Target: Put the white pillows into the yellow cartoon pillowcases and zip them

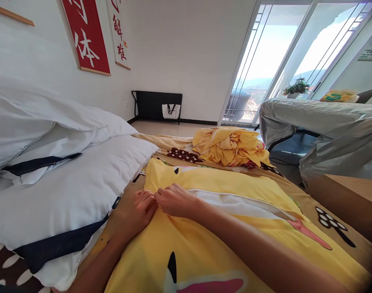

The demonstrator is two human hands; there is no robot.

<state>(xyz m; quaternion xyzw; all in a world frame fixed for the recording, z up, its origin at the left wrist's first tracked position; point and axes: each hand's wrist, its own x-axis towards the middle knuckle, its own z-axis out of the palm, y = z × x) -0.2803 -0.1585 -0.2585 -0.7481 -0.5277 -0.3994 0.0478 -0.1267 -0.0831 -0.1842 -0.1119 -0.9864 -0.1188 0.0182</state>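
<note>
A yellow pillowcase [204, 248] with printed cartoon shapes lies in front of me. Through its long slit, edged in white like a zipper, a white pillow [231, 202] shows. My right hand [175, 199] is closed at the left end of this slit, its fingertips pinched together; whether a zipper pull is between them is hidden. Right beside it, my left hand [141, 209] has its fingers curled on the pillowcase's left edge, nearly touching the right fingertips. Both forearms reach in from the bottom, the right one crossing over the yellow cloth.
White pillows with dark bands [82, 191] are piled at the left. Beyond the pillowcase lies a crumpled yellow cloth bundle [231, 146] on the brown patterned bedsheet [314, 232]. A plastic-covered table [326, 116] and a wooden box [351, 199] stand at the right.
</note>
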